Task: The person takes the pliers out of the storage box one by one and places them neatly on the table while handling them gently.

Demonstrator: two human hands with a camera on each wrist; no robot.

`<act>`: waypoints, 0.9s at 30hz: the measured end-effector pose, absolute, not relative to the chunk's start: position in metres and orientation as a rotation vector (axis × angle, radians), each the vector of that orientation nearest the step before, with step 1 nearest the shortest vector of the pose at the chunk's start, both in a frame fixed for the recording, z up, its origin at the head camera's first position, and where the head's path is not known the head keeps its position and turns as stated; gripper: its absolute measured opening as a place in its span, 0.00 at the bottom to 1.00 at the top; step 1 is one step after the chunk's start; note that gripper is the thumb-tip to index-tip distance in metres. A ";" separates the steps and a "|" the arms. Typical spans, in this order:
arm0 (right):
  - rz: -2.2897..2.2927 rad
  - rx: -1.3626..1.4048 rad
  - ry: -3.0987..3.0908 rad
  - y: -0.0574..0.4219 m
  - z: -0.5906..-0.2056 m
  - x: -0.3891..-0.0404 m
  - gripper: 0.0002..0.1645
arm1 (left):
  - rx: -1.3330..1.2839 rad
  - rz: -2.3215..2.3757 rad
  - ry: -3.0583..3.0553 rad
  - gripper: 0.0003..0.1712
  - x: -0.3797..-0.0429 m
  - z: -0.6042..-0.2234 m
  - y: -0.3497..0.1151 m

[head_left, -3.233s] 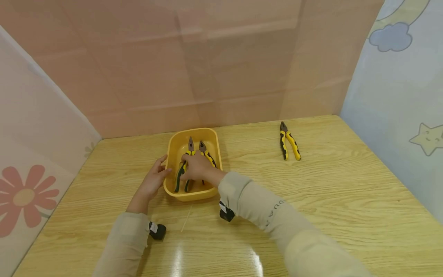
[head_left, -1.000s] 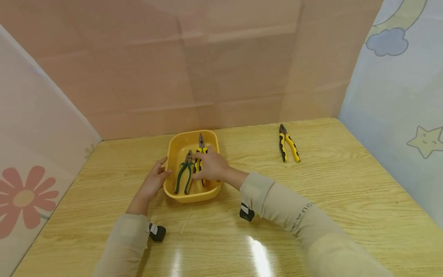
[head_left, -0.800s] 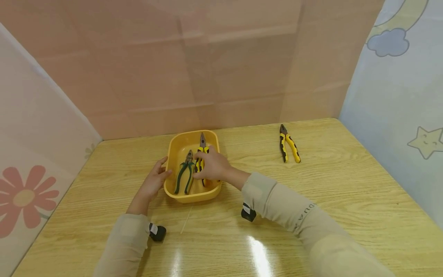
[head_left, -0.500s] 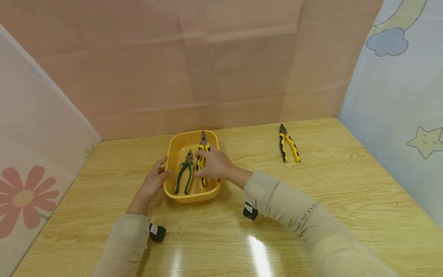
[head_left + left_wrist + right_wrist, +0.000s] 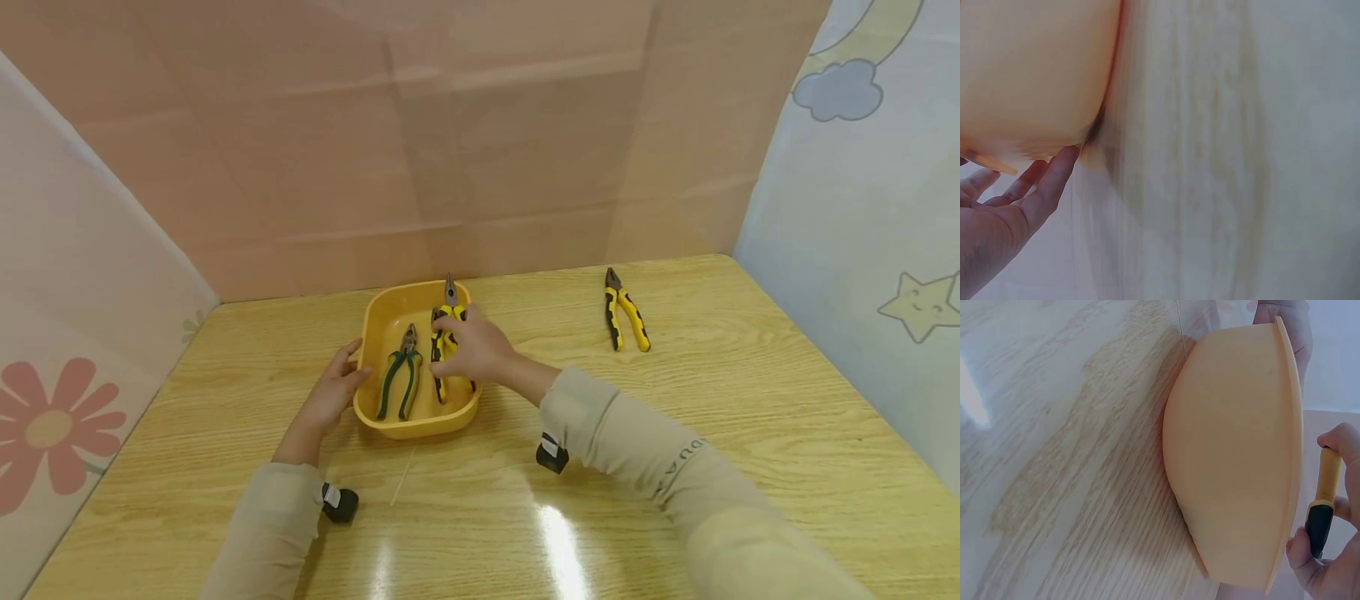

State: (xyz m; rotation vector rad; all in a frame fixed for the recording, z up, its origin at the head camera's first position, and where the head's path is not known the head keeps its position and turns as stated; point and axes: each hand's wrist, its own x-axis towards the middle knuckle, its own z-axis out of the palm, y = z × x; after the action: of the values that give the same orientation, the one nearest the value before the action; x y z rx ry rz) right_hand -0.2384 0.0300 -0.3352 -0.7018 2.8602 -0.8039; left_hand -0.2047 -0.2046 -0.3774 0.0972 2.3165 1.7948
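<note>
My right hand [image 5: 480, 346] holds long-nose pliers [image 5: 451, 293] with yellow and black handles over the right side of a yellow plastic tub [image 5: 420, 429]. In the right wrist view, the grips of these pliers [image 5: 1319, 526] show above the tub's rim, between thumb and fingers. Inside the tub lie green-handled pliers [image 5: 406, 367] on the left and another yellow-and-black pair of pliers [image 5: 439, 390], partly hidden by the right hand. My left hand [image 5: 328, 398] holds the tub's left side, thumb at the rim and fingers [image 5: 1054, 178] against the outer wall.
Combination pliers [image 5: 626, 308] with yellow and black handles lie apart at the back right of the wooden table [image 5: 712, 400]. A thin pale strip [image 5: 402, 477] lies in front of the tub. Covered walls stand behind and at both sides.
My right hand has carried the long-nose pliers rightward and upward, from beside the green-handled pliers to the tub's right side. The green-handled pliers are now uncovered. My left hand stays put.
</note>
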 end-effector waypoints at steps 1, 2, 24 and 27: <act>-0.807 -0.701 2.861 0.031 -0.335 -0.239 0.36 | 0.101 1.794 2.316 0.33 -0.205 -0.377 -0.205; -0.811 -0.697 2.860 0.031 -0.335 -0.240 0.36 | 0.103 1.793 2.316 0.33 -0.205 -0.377 -0.205; -0.853 -0.584 2.880 0.043 -0.341 -0.245 0.35 | 0.099 1.797 2.310 0.33 -0.206 -0.381 -0.205; -0.846 -0.579 2.893 0.046 -0.343 -0.247 0.35 | 0.102 1.801 2.310 0.33 -0.206 -0.382 -0.205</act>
State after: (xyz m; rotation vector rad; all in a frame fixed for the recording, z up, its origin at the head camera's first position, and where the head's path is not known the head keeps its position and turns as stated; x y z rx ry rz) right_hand -0.2471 0.0464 -0.3428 -0.5785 2.8926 -0.8464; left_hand -0.2064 -0.2051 -0.3816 0.1024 2.3105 1.8013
